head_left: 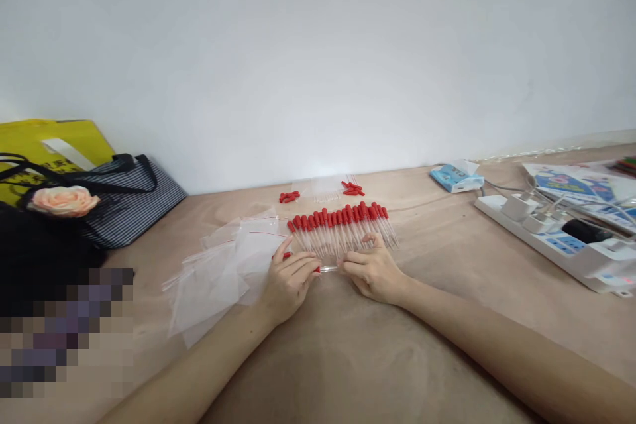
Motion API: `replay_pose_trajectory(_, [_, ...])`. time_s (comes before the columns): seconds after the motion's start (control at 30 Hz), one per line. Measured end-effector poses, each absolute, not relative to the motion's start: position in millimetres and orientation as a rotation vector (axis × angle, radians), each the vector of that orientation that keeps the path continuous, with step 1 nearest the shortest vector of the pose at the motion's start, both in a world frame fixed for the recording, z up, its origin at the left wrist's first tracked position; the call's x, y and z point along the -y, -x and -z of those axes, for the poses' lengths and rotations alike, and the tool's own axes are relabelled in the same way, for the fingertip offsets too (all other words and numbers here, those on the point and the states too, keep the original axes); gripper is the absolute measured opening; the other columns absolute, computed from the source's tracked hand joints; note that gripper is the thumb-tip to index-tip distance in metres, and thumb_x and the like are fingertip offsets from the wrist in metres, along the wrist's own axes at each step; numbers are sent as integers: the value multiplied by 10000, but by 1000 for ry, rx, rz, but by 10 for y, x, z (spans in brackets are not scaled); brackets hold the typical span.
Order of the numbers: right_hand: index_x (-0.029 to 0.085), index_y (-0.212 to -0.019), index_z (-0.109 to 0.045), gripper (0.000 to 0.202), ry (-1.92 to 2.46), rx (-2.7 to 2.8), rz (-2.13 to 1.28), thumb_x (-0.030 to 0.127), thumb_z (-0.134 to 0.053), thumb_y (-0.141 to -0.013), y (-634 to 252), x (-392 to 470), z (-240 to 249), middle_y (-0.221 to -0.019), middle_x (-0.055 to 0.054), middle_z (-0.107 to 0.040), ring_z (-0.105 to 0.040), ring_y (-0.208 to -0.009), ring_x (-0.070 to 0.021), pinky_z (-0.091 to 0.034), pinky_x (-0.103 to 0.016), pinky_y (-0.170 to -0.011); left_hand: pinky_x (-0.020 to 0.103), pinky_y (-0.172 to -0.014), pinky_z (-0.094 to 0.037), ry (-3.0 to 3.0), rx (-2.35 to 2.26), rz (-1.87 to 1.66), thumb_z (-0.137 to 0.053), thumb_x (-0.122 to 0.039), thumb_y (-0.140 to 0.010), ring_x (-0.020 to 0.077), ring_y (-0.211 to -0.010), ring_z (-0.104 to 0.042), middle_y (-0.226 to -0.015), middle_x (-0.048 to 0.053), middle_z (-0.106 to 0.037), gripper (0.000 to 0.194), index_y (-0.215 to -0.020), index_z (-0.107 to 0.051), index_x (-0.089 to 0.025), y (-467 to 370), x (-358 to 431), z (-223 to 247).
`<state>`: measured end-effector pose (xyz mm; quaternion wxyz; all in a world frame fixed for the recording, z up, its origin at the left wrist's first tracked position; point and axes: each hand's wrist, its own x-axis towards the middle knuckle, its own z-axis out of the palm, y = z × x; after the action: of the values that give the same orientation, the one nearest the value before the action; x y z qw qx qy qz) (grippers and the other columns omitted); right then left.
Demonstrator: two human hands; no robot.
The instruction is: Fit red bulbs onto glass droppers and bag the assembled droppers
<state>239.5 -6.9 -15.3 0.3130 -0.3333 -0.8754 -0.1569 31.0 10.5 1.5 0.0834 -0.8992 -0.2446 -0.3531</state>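
Between my two hands is a glass dropper tube, lying crosswise. My left hand is closed on the red rubber bulb at its left end, mostly covered by the fingers. The fingers of my right hand pinch the tube's other end. Another bit of red shows by my left index finger. Just beyond my hands lies a row of droppers, red bulbs away from me and clear tips toward me. Clear zip bags overlap to the left of my left hand.
Loose red bulbs and more red bulbs lie near the wall, with glass tubes between them. A power strip with chargers and a tissue pack are on the right. Bags, including a striped one, stand left.
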Motion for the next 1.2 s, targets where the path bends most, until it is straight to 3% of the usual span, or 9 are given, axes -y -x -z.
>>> replay_pose_trajectory(0.2, [183,-765,-564,231,805,2290,455,67,-365,-790,-2419,47,134,-652,39,-602,-465,-526,-74,-198,-359,-802,486,-1060,-32,2761,683,1032,-422,-150,-844,147,-830,-638,-809,1,-700,180,-858,-596,-194,-305,-107,-44])
replay_pose_trajectory(0.63, [168,-819,-582,217,767,2281,570,81,-386,-792,-2432,62,143,-672,15,-613,-473,-562,-92,-226,-342,-750,500,-1057,-38,2789,620,950,-425,-150,-834,143,-801,-634,-772,-3,-691,159,-830,-582,-181,-337,-87,-83])
replay_pose_trajectory(0.83, [161,-780,-595,225,782,2267,620,101,-383,-822,-2376,102,135,-593,17,-552,-446,-548,-96,-231,-317,-705,518,-1053,-59,2736,603,935,-427,-140,-824,142,-794,-629,-757,-5,-688,167,-793,-587,-176,-368,-73,-77])
replay_pose_trajectory(1.2, [159,-762,-593,240,885,2267,426,164,-371,-855,-2288,108,135,-598,6,-551,-446,-545,-101,-246,-317,-711,518,-1059,-67,2699,604,981,-438,-162,-832,152,-845,-627,-776,-10,-697,172,-811,-608,-185,-367,-82,-57])
